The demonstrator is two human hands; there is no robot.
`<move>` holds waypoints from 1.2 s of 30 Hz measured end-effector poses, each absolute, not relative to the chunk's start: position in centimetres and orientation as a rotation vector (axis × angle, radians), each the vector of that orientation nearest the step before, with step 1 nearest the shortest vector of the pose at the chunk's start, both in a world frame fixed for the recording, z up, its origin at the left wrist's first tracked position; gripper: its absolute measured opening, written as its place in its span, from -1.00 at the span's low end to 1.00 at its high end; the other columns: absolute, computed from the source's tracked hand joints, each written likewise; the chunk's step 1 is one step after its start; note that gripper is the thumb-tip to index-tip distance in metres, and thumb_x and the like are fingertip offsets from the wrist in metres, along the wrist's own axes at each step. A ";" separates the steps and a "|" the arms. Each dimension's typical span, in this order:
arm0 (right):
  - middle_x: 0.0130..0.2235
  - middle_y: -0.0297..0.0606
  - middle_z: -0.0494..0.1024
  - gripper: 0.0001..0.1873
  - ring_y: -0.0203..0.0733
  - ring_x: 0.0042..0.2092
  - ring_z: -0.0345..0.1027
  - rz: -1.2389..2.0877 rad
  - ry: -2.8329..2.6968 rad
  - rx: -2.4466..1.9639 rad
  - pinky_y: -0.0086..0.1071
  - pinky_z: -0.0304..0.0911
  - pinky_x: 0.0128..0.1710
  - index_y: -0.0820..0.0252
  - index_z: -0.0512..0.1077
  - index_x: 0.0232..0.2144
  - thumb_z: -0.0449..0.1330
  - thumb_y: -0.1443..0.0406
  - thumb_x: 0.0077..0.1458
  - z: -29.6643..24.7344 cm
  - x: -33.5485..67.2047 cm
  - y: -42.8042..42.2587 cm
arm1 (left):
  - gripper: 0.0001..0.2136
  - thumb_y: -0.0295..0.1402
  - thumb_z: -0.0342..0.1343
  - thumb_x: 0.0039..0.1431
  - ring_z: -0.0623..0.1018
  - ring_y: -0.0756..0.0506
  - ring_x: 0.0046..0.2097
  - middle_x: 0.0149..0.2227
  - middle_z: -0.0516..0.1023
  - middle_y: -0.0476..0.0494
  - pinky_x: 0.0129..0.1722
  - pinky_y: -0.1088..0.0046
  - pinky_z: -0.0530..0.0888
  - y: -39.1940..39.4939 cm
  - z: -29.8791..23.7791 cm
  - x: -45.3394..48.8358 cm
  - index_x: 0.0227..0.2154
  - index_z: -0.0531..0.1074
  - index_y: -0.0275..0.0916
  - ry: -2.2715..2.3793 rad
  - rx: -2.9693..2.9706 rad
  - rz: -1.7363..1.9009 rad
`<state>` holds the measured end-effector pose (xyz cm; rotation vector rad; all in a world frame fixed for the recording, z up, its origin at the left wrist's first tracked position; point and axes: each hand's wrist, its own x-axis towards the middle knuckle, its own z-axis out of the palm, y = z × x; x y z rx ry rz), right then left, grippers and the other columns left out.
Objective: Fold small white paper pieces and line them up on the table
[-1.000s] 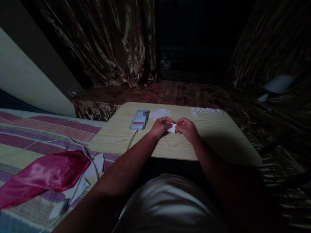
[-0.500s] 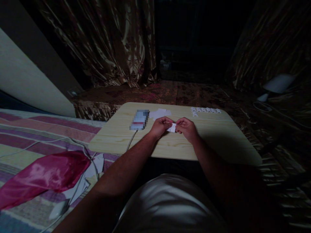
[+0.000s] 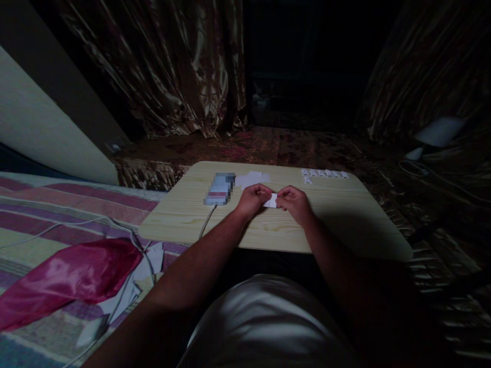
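Observation:
Over the middle of a low light-wood table (image 3: 345, 220), my left hand (image 3: 252, 199) and my right hand (image 3: 294, 202) pinch a small white piece of paper (image 3: 271, 200) between their fingertips. Both hands are closed on it, knuckles up, resting near the tabletop. Loose white paper sheets (image 3: 252, 179) lie just beyond my left hand. A row of several small folded white paper pieces (image 3: 324, 174) sits at the far right edge of the table.
A blurred-out phone (image 3: 220, 188) with a cable running off the near edge lies left of my hands. On the striped bedding at left are a red plastic bag (image 3: 72, 276), white paper scraps and cables. Dark curtains hang behind; a pale lamp-like object (image 3: 437, 134) is at right.
The paper piece looks slightly smaller between my fingertips, and my hands have drawn a little closer together. Nothing else has moved.

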<state>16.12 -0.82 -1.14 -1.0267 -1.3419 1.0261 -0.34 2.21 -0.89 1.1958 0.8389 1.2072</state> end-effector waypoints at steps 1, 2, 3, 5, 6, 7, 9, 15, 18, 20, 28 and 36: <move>-0.55 -0.37 0.51 -0.79 -0.31 -0.54 0.33 1.024 -1.341 -1.030 -0.47 0.16 -0.58 0.16 0.42 -0.42 0.33 0.27 -0.17 -1.1 16.1 -0.8 | -0.78 -0.36 0.34 -0.22 0.31 0.08 -0.58 -0.58 0.45 0.01 -0.56 0.54 0.19 2.2 -0.9 -0.3 -0.47 0.49 -0.31 0.840 1.199 1.208; -0.55 -0.37 0.51 -0.79 -0.31 -0.55 0.33 1.021 -1.340 -1.032 -0.47 0.16 -0.58 0.16 0.42 -0.42 0.33 0.27 -0.18 -1.2 16.1 -0.8 | -0.78 -0.36 0.34 -0.22 0.31 0.08 -0.58 -0.58 0.46 0.01 -0.56 0.53 0.19 2.3 -1.0 -0.3 -0.47 0.49 -0.31 0.840 1.203 1.208; -0.55 -0.36 0.51 -0.80 -0.31 -0.55 0.32 1.018 -1.342 -1.031 -0.47 0.15 -0.58 0.17 0.42 -0.43 0.33 0.28 -0.18 -1.2 16.1 -0.8 | -0.78 -0.36 0.34 -0.22 0.31 0.08 -0.58 -0.58 0.46 0.01 -0.56 0.53 0.19 2.3 -1.0 -0.3 -0.46 0.49 -0.31 0.842 1.207 1.208; -0.55 -0.36 0.51 -0.81 -0.31 -0.55 0.33 1.011 -1.349 -1.021 -0.47 0.15 -0.58 0.17 0.43 -0.43 0.32 0.28 -0.17 -1.3 16.1 -0.8 | -0.79 -0.36 0.34 -0.21 0.31 0.08 -0.58 -0.58 0.46 0.01 -0.57 0.53 0.18 2.3 -1.0 -0.4 -0.46 0.49 -0.31 0.846 1.216 1.206; -0.55 -0.36 0.51 -0.81 -0.31 -0.55 0.33 1.009 -1.351 -1.016 -0.48 0.14 -0.59 0.17 0.43 -0.43 0.32 0.28 -0.17 -1.3 16.1 -0.7 | -0.79 -0.36 0.34 -0.21 0.30 0.09 -0.59 -0.58 0.45 0.02 -0.57 0.53 0.18 2.3 -1.0 -0.4 -0.46 0.50 -0.31 0.849 1.220 1.205; -0.56 -0.36 0.51 -0.81 -0.31 -0.55 0.33 1.007 -1.352 -1.012 -0.48 0.14 -0.59 0.17 0.43 -0.43 0.32 0.28 -0.17 -1.3 16.1 -0.7 | -0.78 -0.36 0.34 -0.21 0.30 0.09 -0.59 -0.58 0.45 0.02 -0.58 0.53 0.18 2.3 -1.0 -0.4 -0.46 0.50 -0.31 0.851 1.223 1.203; -0.56 -0.36 0.51 -0.81 -0.31 -0.55 0.33 1.004 -1.353 -1.015 -0.47 0.14 -0.59 0.17 0.42 -0.44 0.32 0.27 -0.17 -1.4 16.1 -0.7 | -0.79 -0.36 0.34 -0.20 0.29 0.09 -0.59 -0.59 0.44 0.02 -0.58 0.54 0.17 2.3 -1.0 -0.4 -0.46 0.49 -0.32 0.854 1.233 1.201; -0.55 -0.35 0.52 -0.80 -0.28 -0.53 0.37 0.995 -1.372 -1.022 -0.46 0.17 -0.57 0.17 0.42 -0.43 0.33 0.26 -0.16 -1.4 16.0 -0.8 | -0.80 -0.35 0.31 -0.17 0.36 0.07 -0.56 -0.54 0.48 0.00 -0.54 0.53 0.26 2.2 -1.3 -0.3 -0.44 0.50 -0.32 0.906 1.322 1.218; -0.54 -0.36 0.51 -0.79 -0.28 -0.52 0.38 0.991 -1.399 -1.012 -0.46 0.20 -0.56 0.16 0.41 -0.42 0.32 0.24 -0.14 -1.5 16.0 -0.8 | -0.80 -0.34 0.30 -0.16 0.39 0.05 -0.54 -0.53 0.49 -0.02 -0.53 0.53 0.29 2.1 -1.5 -0.3 -0.42 0.51 -0.31 0.935 1.392 1.217; -0.47 -0.35 0.54 -0.75 -0.28 -0.49 0.40 0.985 -1.398 -1.008 -0.46 0.22 -0.56 0.15 0.40 -0.39 0.33 0.22 -0.15 -1.6 16.0 -0.8 | -0.79 -0.34 0.30 -0.16 0.39 0.05 -0.54 -0.52 0.49 -0.02 -0.54 0.53 0.29 2.1 -1.5 -0.3 -0.41 0.51 -0.31 0.946 1.406 1.208; -0.53 -0.36 0.51 -0.84 -0.30 -0.51 0.39 1.004 -1.452 -1.020 -0.46 0.23 -0.54 0.17 0.43 -0.44 0.31 0.25 -0.13 -1.9 15.9 -0.6 | -0.77 -0.36 0.29 -0.19 0.43 0.03 -0.53 -0.52 0.49 -0.01 -0.51 0.53 0.34 2.1 -1.5 -0.3 -0.40 0.48 -0.30 0.931 1.403 1.181; -0.50 -0.37 0.52 -0.80 -0.30 -0.50 0.40 1.012 -1.411 -1.001 -0.46 0.23 -0.53 0.18 0.43 -0.41 0.31 0.29 -0.18 -1.9 15.8 -0.6 | -0.76 -0.36 0.30 -0.17 0.41 0.04 -0.53 -0.53 0.47 0.01 -0.50 0.53 0.33 2.1 -1.6 -0.3 -0.38 0.48 -0.30 0.902 1.401 1.188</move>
